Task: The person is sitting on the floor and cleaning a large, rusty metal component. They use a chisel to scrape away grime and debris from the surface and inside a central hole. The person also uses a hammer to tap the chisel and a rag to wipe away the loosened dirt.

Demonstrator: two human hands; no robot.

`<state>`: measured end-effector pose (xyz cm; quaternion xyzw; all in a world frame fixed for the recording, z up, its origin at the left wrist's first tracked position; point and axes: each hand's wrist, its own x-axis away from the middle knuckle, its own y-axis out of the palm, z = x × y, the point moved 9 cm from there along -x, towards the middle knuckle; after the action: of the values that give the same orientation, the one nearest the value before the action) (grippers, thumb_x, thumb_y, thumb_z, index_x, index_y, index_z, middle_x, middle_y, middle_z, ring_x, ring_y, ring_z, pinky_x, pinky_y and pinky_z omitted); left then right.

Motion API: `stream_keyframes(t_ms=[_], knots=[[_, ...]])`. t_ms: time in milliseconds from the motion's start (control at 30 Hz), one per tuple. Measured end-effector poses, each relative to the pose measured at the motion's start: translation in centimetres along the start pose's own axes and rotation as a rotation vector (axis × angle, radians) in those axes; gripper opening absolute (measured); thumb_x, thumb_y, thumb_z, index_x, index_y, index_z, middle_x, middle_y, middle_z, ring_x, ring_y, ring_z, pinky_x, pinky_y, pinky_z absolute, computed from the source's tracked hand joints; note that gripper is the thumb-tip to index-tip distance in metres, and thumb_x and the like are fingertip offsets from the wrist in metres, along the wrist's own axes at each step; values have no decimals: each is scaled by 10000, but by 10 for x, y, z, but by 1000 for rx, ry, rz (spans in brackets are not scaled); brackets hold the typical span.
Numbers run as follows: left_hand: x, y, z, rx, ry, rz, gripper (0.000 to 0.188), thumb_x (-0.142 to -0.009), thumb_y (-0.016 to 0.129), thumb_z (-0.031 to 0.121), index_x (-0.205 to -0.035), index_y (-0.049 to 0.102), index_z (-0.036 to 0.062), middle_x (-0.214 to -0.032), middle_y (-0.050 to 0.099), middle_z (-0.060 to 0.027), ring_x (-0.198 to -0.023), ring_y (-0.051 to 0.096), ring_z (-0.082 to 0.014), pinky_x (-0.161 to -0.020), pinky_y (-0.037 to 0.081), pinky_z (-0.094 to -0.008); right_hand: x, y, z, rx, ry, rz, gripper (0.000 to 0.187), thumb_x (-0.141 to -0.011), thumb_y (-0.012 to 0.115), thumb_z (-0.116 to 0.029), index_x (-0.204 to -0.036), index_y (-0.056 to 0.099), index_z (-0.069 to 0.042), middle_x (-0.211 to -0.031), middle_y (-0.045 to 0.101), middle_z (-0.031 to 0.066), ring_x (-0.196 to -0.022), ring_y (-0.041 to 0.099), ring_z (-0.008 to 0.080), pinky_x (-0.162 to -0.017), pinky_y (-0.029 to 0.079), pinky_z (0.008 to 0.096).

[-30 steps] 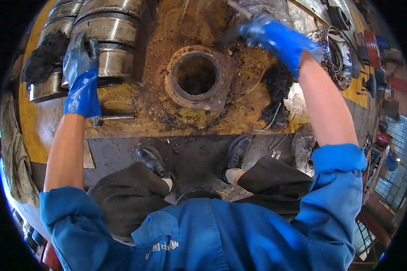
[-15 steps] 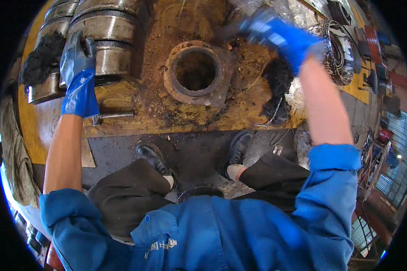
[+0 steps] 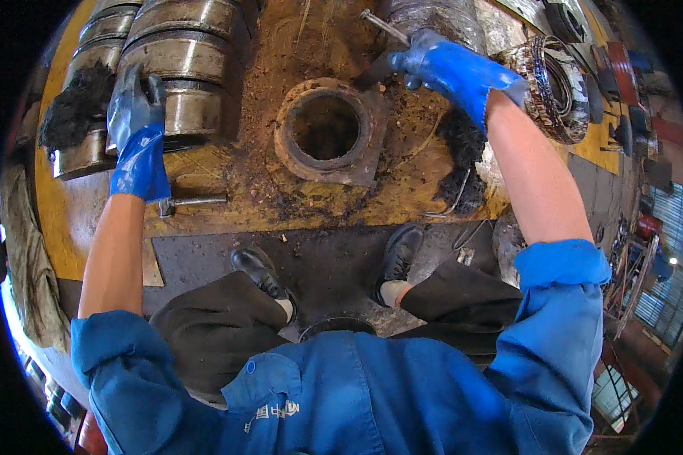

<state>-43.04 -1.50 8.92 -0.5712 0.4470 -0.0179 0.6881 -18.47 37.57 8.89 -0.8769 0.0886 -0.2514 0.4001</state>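
Observation:
My left hand (image 3: 135,114), in a blue glove with a greyish, soiled palm area, lies against a row of metal rings (image 3: 186,110). Its thumb stands away from the fingers, and I see nothing in it. Next to it, a black fibrous wad (image 3: 74,114) rests on another ring row. My right hand (image 3: 439,64), also blue-gloved, is closed beyond the rusty ring-shaped flange (image 3: 320,125). A metal rod (image 3: 385,27) sticks out past its fingers, and a dark flat blade (image 3: 373,73) points toward the flange; whether they are one tool I cannot tell.
A small hammer (image 3: 193,202) lies near the bench's front edge. At right are a dark fibrous pile (image 3: 461,167), a thin bent metal hook (image 3: 457,196) and a greasy coiled ring (image 3: 558,89). Brown grit covers the yellowish bench top (image 3: 296,212).
My right hand was blurred by motion and is now sharper, shifted slightly toward the left. The metal rod now shows beyond it. My left hand stays by the rings.

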Motion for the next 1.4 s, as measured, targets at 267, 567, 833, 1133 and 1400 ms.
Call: stream_keyframes(t_ms=[267, 567, 833, 1133, 1400], knots=[[0, 21, 18, 84, -51, -66, 429, -983, 561, 370, -1292, 643, 83, -1322, 643, -201, -1203, 619, -381, -1043, 484, -449, -21, 33, 39, 206, 35, -72, 348, -916, 678, -359, -921, 755, -20, -721, 658, 119, -643, 602, 239, -633, 494, 410], [-2, 23, 12, 55, -59, -74, 487, -991, 566, 395, -1329, 616, 49, -1351, 621, -216, -1227, 605, -383, -1056, 475, -441, -19, 38, 46, 223, 172, -82, 390, -918, 689, -389, -938, 745, -3, -808, 733, 176, -723, 690, 300, -684, 532, 442], [4, 12, 11, 69, -29, 49, 438, -1004, 551, 375, -1324, 621, 85, -1353, 632, -169, -1222, 607, -370, -1055, 478, -435, -25, 45, -17, 436, 135, -129, 381, -933, 697, -400, -956, 751, -23, -817, 748, 159, -741, 703, 267, -711, 536, 424], [4, -9, 33, 105, -42, 125, 360, -917, 616, 237, -1243, 646, 88, -1255, 653, -206, -1140, 619, -406, -1000, 494, -480, -74, 67, -29, 524, -85, -191, 304, -930, 698, -366, -1020, 751, -81, -813, 715, 140, -701, 653, 239, -664, 523, 397], [13, -17, 14, 105, -113, 82, 367, -918, 614, 250, -1242, 659, 85, -1288, 648, -189, -1160, 614, -390, -1020, 483, -469, -91, 56, -107, 329, -241, -186, 199, -964, 691, -256, -1041, 768, -90, -754, 697, 80, -620, 614, 171, -586, 508, 353]])
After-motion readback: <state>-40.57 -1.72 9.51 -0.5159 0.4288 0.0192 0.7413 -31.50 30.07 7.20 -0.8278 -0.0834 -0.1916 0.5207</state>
